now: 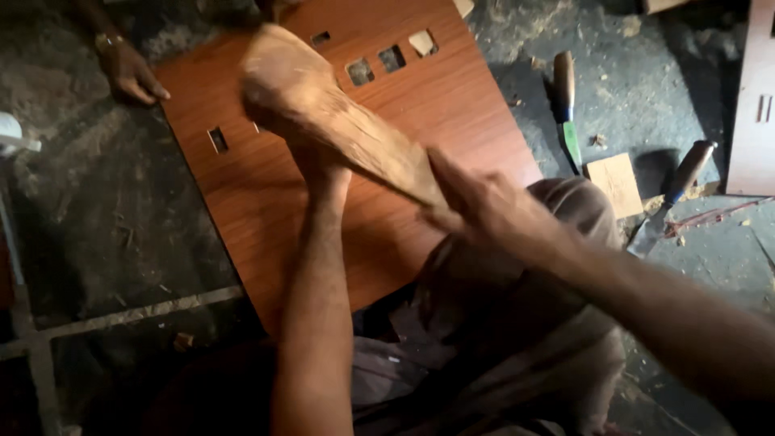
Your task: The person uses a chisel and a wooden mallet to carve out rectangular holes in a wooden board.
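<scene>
My right hand (pixel 476 206) grips the handle of a heavy wooden mallet (pixel 323 105), whose blurred head hangs over a reddish-brown laminated board (pixel 452 105) lying on the floor. My left hand (pixel 323 173) reaches forward under the mallet; what it holds is hidden behind the mallet head. The board has several small square and rectangular holes cut through it near its far edge.
Another person's hand (pixel 133 74) with a wristband presses on the board's far left corner. On the dusty floor to the right lie a green-bladed chisel (pixel 567 109), a second chisel (pixel 674 194), a small wood block (pixel 617 184) and another board (pixel 755 97).
</scene>
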